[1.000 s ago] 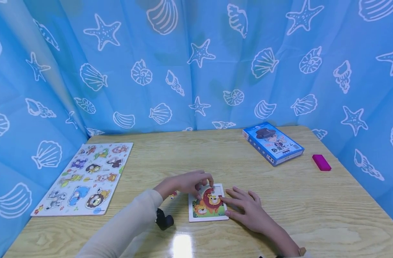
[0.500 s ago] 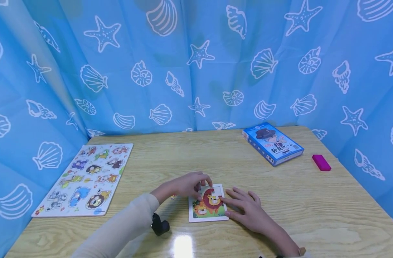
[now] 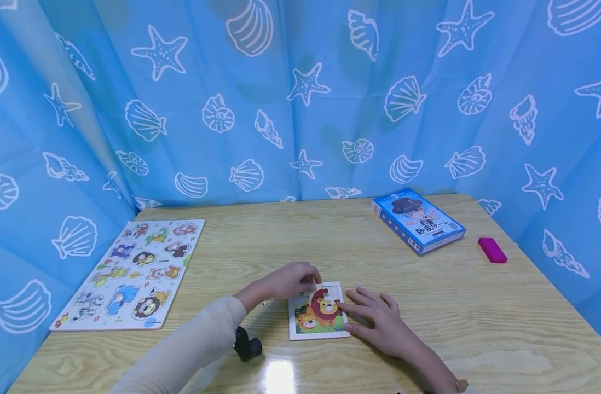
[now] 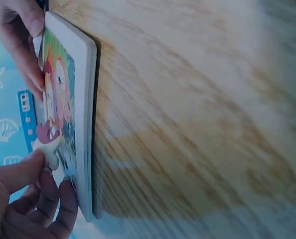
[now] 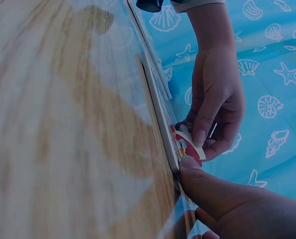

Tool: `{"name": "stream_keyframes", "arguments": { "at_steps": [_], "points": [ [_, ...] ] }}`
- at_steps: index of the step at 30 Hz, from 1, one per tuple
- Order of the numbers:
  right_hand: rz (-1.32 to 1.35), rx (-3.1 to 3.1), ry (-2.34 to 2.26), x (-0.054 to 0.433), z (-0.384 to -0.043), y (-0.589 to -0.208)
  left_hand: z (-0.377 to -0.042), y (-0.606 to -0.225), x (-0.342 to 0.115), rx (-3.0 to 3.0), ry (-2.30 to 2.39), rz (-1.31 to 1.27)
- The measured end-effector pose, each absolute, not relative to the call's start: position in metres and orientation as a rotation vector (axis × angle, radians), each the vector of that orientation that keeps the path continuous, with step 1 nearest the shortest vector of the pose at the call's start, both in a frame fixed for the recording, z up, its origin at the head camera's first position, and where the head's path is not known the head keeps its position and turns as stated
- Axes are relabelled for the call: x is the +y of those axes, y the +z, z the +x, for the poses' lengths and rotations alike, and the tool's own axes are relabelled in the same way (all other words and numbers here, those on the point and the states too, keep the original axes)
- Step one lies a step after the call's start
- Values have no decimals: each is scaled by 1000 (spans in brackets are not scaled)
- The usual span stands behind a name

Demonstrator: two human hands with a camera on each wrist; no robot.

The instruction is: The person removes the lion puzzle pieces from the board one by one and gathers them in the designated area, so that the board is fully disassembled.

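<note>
Farthest left on the smooth, streaky-grained wooden table (image 3: 231, 241) lies a flat pale board (image 3: 99, 295) set with bright animal shapes. Next comes my cream cloth sleeve (image 3: 197, 334) with a rounded black device (image 3: 248, 346) beneath it. My left grip (image 3: 292, 280) pinches a jigsaw puzzle piece (image 4: 48, 145), pale-edged and knobbed with a dark red face, tilted up over the upper part of the puzzle frame (image 3: 319, 336). That frame is a thin, white-rimmed rectangle lying flat, round a glossy lion picture (image 3: 325, 314). My right grip (image 3: 379, 320) rests with fingers extended and thumb against its right rim, pinching nothing. Farther right sit a blue cardboard box (image 3: 419, 220) with a printed cartoon figure and a small magenta block (image 3: 492, 250). Compared with a second ago, my left grip has drawn back slightly, baring more of the picture's upper left; my right grip and the frame have stayed put.
</note>
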State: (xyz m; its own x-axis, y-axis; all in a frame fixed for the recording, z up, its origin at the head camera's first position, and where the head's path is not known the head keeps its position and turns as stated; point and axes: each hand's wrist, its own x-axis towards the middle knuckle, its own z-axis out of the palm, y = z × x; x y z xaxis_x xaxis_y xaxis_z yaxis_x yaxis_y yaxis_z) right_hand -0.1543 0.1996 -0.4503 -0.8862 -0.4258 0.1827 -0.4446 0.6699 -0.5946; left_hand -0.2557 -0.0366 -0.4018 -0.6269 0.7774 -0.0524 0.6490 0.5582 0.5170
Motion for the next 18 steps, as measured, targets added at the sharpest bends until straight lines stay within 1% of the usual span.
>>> {"name": "stream_keyframes", "arguments": {
  "at_steps": [8,18],
  "points": [
    [737,-2845,1025,199,-154,-451,-257,-400,-42,2472,912,953],
    [745,-2828,1016,199,-154,-452,-265,-389,-65,2546,946,936]
  ]
}}
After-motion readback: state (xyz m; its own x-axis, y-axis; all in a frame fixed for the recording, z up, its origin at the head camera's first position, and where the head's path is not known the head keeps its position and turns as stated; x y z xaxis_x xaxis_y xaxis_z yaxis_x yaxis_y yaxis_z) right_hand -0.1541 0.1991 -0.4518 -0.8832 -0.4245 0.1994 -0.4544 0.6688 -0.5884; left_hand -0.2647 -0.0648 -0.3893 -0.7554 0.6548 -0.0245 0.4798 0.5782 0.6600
